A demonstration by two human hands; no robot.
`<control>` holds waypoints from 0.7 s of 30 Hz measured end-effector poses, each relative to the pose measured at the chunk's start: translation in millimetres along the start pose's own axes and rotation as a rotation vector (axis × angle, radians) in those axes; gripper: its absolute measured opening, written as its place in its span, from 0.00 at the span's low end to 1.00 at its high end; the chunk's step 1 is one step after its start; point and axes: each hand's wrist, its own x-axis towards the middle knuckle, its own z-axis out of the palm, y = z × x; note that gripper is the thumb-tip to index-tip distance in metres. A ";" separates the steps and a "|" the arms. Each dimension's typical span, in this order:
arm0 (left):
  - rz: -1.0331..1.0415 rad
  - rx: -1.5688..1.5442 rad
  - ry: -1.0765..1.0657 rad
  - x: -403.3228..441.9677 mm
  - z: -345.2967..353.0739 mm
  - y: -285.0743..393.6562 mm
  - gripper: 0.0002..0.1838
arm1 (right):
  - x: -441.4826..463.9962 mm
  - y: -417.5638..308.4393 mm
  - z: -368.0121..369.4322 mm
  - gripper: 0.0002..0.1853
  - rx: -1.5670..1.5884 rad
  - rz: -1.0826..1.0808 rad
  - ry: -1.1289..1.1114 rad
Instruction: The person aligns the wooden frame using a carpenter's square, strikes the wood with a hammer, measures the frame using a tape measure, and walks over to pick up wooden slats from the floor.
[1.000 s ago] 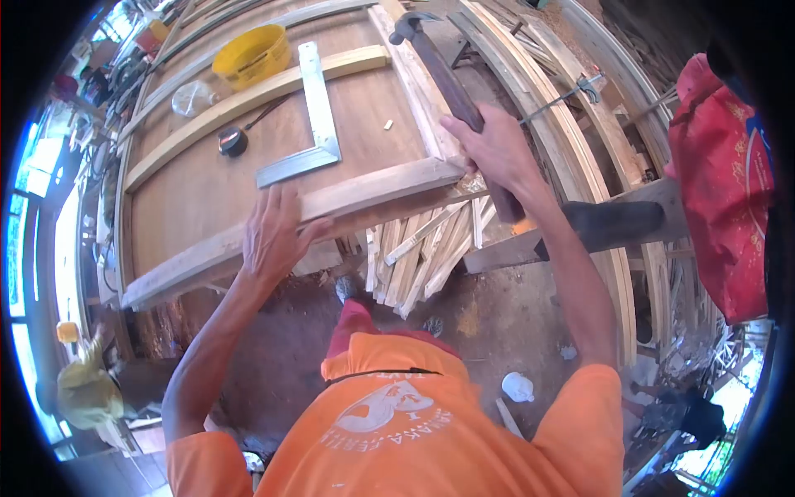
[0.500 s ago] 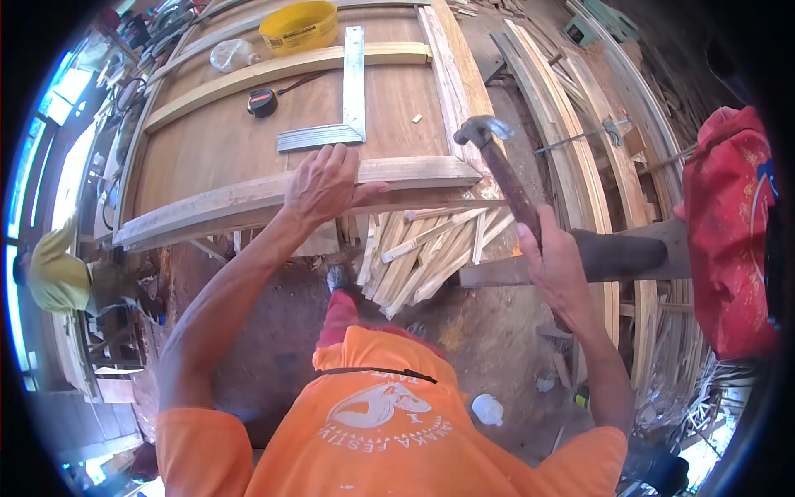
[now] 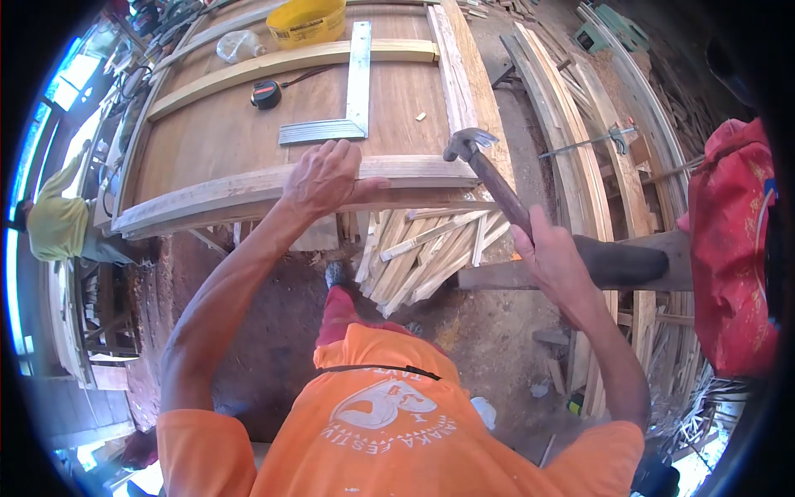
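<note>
In the head view, my right hand is wrapped around the handle of a claw hammer. Its metal head is up and to the left, over the near right corner of a wooden panel frame. My left hand grips the frame's near rail, fingers curled over the top and thumb stretched along it. Just beyond those fingers a metal try square lies on the panel. A black tape measure rests farther left on the same panel.
A yellow tub and a clear plastic bag are at the panel's far side. Wood offcuts are piled below the near rail. Long boards run along the right, near a person in red. Another person in yellow is at left.
The hammer head has dropped slightly and shifted a little left, its handle tilting further over. My left hand stays on the rail. The person in yellow has shifted slightly.
</note>
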 end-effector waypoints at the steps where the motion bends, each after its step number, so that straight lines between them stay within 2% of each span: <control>1: 0.004 0.002 0.000 0.0 -1.5 0.1 0.40 | 0.6 1.6 -3.3 0.15 0.002 0.002 0.004; 3: -0.014 -0.009 -0.029 0.1 -2.9 1.3 0.40 | 5.7 -0.7 -17.3 0.16 -0.010 -0.011 -0.058; 7: -0.029 -0.007 -0.040 0.8 -1.4 1.0 0.40 | 11.2 -15.8 -23.8 0.16 -0.014 0.024 -0.004; 9: -0.011 -0.025 -0.025 -0.1 -0.2 -0.5 0.40 | 11.6 -26.4 -26.3 0.17 0.129 0.037 0.170; 10: -0.014 -0.022 -0.027 0.0 -0.5 -1.0 0.40 | 11.2 -18.3 -19.3 0.17 0.133 0.034 0.168; 12: -0.005 -0.027 -0.022 0.5 -1.3 0.1 0.40 | 9.9 -2.7 -4.6 0.17 -0.061 0.028 -0.034; 16: -0.025 -0.020 -0.033 -0.5 -4.9 5.2 0.40 | 18.3 -17.8 -36.9 0.17 -0.023 0.075 -0.134; 19: -0.009 -0.009 0.019 1.0 -1.7 0.9 0.44 | 31.4 -36.2 -51.8 0.17 0.136 0.152 -0.112; 21: -0.002 -0.022 0.026 1.0 0.4 0.9 0.45 | 40.1 -41.6 -57.9 0.18 0.184 0.153 0.139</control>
